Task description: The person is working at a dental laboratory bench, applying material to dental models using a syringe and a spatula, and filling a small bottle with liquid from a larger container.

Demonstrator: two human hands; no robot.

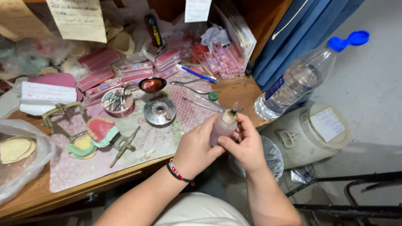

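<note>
Both hands meet just off the bench (234, 90) edge, forearms angling up from below. The left hand (197, 150) wraps its fingers around a small pinkish dropper bottle (222, 127), holding it upright and slightly tilted. The right hand (247, 144) closes on the bottle too, thumb across its lower body, fingers curled behind the neck. A clear water bottle (293, 81) leans just to the right; a denture model (100, 130) lies well left.

Your forearms are bare to the elbow, without sleeves, your left hand (194, 150) wears a thin black cord bracelet (179, 173) with red and white beads at the wrist, your right hand (247, 146) is unadorned, and pale trousers cover your lap.
</note>
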